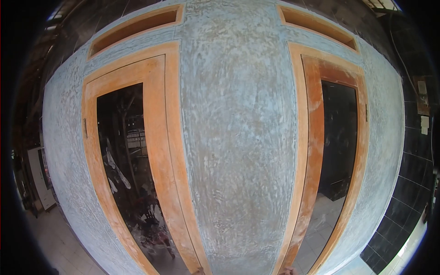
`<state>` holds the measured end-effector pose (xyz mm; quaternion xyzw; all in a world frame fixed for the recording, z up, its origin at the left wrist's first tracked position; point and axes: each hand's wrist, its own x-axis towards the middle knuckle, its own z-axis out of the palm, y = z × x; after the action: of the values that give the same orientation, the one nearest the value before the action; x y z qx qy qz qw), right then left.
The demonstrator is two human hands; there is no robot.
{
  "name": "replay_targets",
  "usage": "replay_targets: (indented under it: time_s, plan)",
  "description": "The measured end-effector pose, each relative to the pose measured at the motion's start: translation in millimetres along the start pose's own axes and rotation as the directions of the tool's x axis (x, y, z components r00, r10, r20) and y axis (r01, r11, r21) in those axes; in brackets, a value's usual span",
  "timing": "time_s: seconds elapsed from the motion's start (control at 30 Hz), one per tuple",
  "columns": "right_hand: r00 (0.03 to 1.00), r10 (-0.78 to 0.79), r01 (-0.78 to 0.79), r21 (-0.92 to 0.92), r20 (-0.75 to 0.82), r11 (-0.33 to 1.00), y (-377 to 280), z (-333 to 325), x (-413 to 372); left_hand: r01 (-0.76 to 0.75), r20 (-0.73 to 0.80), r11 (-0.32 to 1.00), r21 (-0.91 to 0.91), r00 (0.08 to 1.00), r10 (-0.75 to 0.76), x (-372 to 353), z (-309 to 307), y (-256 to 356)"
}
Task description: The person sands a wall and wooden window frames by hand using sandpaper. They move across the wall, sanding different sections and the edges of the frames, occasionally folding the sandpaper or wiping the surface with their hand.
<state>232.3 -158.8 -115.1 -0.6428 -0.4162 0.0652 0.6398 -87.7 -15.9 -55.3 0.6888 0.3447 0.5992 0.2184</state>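
Neither of my hands can be made out in the head view. Ahead stands a blue-grey, patchily painted wall (238, 137) between two tall wooden frames with dark glass. The left door (158, 114) is light orange-brown, and whitish smears mark its glass (121, 137). Darker reddish-brown patches cover parts of the right door (313, 119); its glass (339, 137) reflects floor tiles. Low on the inner side of each frame, small brownish shapes (288, 271) are cut off by the bottom edge.
Slot-like wooden vents (137, 30) sit above both doors. Dark tiles (408, 183) cover the wall at the far right, with small switch-like fittings (422, 87). A white panel (41, 178) stands at the far left beside pale floor tiles (57, 236).
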Motion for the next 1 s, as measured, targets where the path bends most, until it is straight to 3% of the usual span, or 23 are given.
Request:
replay_targets:
  time_s: [0.03, 0.1, 0.17, 0.23, 0.3, 0.33, 0.37, 0.43, 0.5, 0.53, 0.7, 0.77, 0.8, 0.87, 0.9, 1.0]
  plan:
    - [0.987, -0.151, 0.142, -0.145, -0.05, 0.979, 11.6, -13.3, 19.4, -0.224, -0.103, 0.973, 0.054, 0.968, 0.228, 21.7, 4.8, 22.6]
    - [0.952, -0.297, 0.253, -0.351, -0.076, 0.902, 22.4, -47.3, 59.5, -0.305, -0.12, 0.902, 0.307, 0.927, 0.354, 55.6, 14.6, 40.8]
    - [0.948, -0.265, 0.231, -0.189, -0.176, 0.954, -12.2, -86.1, 92.7, -0.54, -0.012, 0.778, 0.322, 0.819, 0.574, 99.7, 29.4, 79.4]
    - [0.878, -0.381, 0.339, -0.186, -0.288, 0.922, -21.7, -127.6, 122.5, -0.583, -0.134, 0.749, 0.316, 0.754, 0.643, 140.9, 68.0, 149.9]
    - [0.818, -0.328, 0.321, -0.098, -0.473, 0.942, 1.9, -160.3, 149.0, -0.647, 0.019, 0.65, 0.399, 0.715, 0.699, 182.2, 93.1, 182.3]
    - [0.748, -0.406, 0.337, -0.225, -0.525, 0.914, 7.8, -180.8, 165.3, -0.664, -0.019, 0.583, 0.467, 0.652, 0.758, 203.6, 110.2, 209.3]
    - [0.678, -0.483, 0.335, -0.353, -0.554, 0.874, 13.2, -203.2, 178.5, -0.667, -0.048, 0.52, 0.534, 0.59, 0.806, 220.7, 129.0, 237.8]
    - [0.574, -0.485, 0.255, -0.419, -0.66, 0.871, 32.2, -233.9, 200.4, -0.591, -0.005, 0.385, 0.709, 0.542, 0.841, 254.0, 151.6, 284.2]
    - [0.541, -0.486, 0.235, -0.432, -0.686, 0.871, 37.3, -250.9, 223.6, -0.536, -0.025, 0.329, 0.777, 0.496, 0.868, 287.8, 171.1, 317.0]
    - [0.512, -0.493, 0.195, -0.463, -0.704, 0.865, 40.9, -260.7, 233.9, -0.522, -0.02, 0.337, 0.783, 0.52, 0.854, 300.7, 177.1, 333.7]
    - [0.61, -0.503, 0.114, -0.561, -0.612, 0.82, 109.8, -269.2, 277.2, -0.463, 0.025, 0.287, 0.839, 0.558, 0.83, 363.1, 197.5, 385.1]
    - [0.653, -0.49, 0.278, -0.418, -0.578, 0.865, 130.6, -261.4, 289.2, -0.375, 0.06, 0.158, 0.913, 0.508, 0.859, 380.7, 200.5, 398.7]
    - [0.663, -0.483, 0.279, -0.409, -0.572, 0.869, 131.5, -257.2, 292.4, -0.37, 0.069, 0.149, 0.917, 0.515, 0.855, 387.5, 201.6, 406.3]
    - [0.671, -0.509, 0.186, -0.543, -0.539, 0.819, 120.5, -244.4, 294.1, -0.362, 0.021, 0.233, 0.903, 0.579, 0.815, 397.1, 202.9, 420.0]
    - [0.681, -0.501, 0.187, -0.534, -0.534, 0.824, 114.6, -240.4, 294.9, -0.356, 0.06, 0.235, 0.905, 0.652, 0.756, 394.2, 201.5, 428.7]
    - [0.673, -0.435, 0.074, -0.53, -0.599, 0.845, 99.4, -232.2, 293.4, -0.351, 0.074, 0.198, 0.915, 0.63, 0.773, 387.0, 211.9, 427.4]
